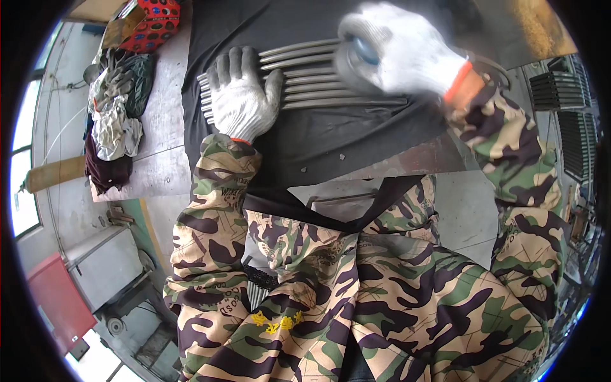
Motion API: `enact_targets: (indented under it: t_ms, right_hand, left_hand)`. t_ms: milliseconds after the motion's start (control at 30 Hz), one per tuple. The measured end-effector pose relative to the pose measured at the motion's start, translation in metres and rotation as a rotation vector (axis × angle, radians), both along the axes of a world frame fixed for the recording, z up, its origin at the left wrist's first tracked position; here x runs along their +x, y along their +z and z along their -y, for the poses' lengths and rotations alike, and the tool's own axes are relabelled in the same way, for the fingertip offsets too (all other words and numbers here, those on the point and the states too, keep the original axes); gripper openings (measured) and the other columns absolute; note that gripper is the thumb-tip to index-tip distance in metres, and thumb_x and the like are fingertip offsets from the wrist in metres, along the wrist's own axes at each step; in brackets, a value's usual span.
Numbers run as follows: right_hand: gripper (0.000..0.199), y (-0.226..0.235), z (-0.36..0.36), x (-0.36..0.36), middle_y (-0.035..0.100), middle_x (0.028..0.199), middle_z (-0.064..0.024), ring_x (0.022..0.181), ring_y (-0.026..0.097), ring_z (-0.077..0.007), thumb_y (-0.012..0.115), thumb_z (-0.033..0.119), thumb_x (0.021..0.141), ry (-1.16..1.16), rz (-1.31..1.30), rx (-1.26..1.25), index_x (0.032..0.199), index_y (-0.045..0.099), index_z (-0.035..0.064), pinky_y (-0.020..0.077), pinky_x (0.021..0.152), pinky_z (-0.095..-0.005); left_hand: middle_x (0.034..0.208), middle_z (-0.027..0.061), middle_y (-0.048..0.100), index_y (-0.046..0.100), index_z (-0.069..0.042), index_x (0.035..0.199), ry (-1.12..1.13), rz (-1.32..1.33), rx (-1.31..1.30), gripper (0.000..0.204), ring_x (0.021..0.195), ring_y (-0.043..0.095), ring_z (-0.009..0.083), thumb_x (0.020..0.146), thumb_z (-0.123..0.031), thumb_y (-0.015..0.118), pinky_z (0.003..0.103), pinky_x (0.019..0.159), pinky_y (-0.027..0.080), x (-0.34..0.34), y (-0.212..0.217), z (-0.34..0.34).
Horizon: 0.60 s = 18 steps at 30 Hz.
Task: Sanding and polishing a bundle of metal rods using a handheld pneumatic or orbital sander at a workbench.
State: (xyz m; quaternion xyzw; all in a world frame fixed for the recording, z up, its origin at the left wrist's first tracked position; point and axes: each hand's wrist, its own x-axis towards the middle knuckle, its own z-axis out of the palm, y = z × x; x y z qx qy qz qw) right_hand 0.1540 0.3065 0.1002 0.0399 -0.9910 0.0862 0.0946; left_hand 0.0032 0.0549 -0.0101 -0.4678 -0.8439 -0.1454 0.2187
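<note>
Gloved in white and grey, my left hand (240, 95) lies flat across the left part of a row of grey metal rods (312, 88), fingers stretched out and pressing from above. The rods lie side by side on a black cloth (286, 149). My right hand (407, 54), in a matching glove, is wrapped round a round hand tool with a blue top (364, 51), which looks like a sander. Motion smears this hand and the tool. The tool is over the rods' right part and hides some of their ends.
Crumpled cloths and gloves (114, 124) lie on the metal table (167, 127) at left, with a red patterned box (151, 25) behind. Stacked dark metal bars (560, 89) stand at far right. A cord-like curve (499, 69) shows beside my right wrist. Small scraps (342, 156) dot the cloth.
</note>
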Motion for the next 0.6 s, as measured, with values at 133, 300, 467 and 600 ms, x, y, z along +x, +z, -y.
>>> enact_targets:
  t_ms: [133, 300, 467, 600]
  right_hand:
    - [0.027, -0.021, -0.001, 0.018, 0.071, 0.100, -0.0137, 0.097, 0.071, -0.0368, 0.076, 0.026, 0.086, 0.040, -0.101, 0.016, 0.109, 0.072, 0.0131, 0.0598, 0.084, -0.0470]
    - [0.021, -0.012, 0.010, 0.007, 0.071, 0.090, -0.0184, 0.088, 0.071, -0.0406, 0.073, 0.024, 0.086, 0.121, -0.165, -0.027, 0.099, 0.074, 0.0070, 0.0594, 0.077, -0.0510]
    - [0.024, -0.016, 0.008, -0.014, 0.070, 0.091, -0.0178, 0.089, 0.071, -0.0399, 0.075, 0.028, 0.087, 0.036, -0.107, -0.001, 0.099, 0.074, 0.0072, 0.0592, 0.081, -0.0485]
    - [0.025, -0.019, 0.016, 0.004, 0.071, 0.089, -0.0198, 0.086, 0.071, -0.0417, 0.074, 0.029, 0.087, 0.111, -0.130, -0.032, 0.098, 0.074, 0.0065, 0.0593, 0.078, -0.0507]
  left_hand:
    - [0.134, 0.0189, 0.064, 0.061, 0.000, 0.136, 0.018, 0.086, -0.077, 0.054, 0.126, 0.056, 0.0416, 0.101, -0.041, 0.065, 0.055, 0.111, 0.041, 0.006, -0.005, -0.019]
    - [0.133, 0.0182, 0.065, 0.062, 0.000, 0.136, 0.061, 0.026, -0.051, 0.055, 0.125, 0.057, 0.0407, 0.101, -0.043, 0.065, 0.055, 0.110, 0.042, 0.001, -0.001, -0.009]
    - [0.136, 0.0182, 0.065, 0.064, 0.001, 0.135, 0.061, 0.032, -0.043, 0.057, 0.126, 0.058, 0.0400, 0.100, -0.045, 0.065, 0.054, 0.110, 0.042, -0.002, -0.007, -0.015]
    - [0.136, 0.0175, 0.065, 0.064, -0.001, 0.135, 0.094, 0.053, -0.077, 0.058, 0.126, 0.058, 0.0389, 0.101, -0.047, 0.064, 0.054, 0.110, 0.043, -0.001, -0.008, -0.019]
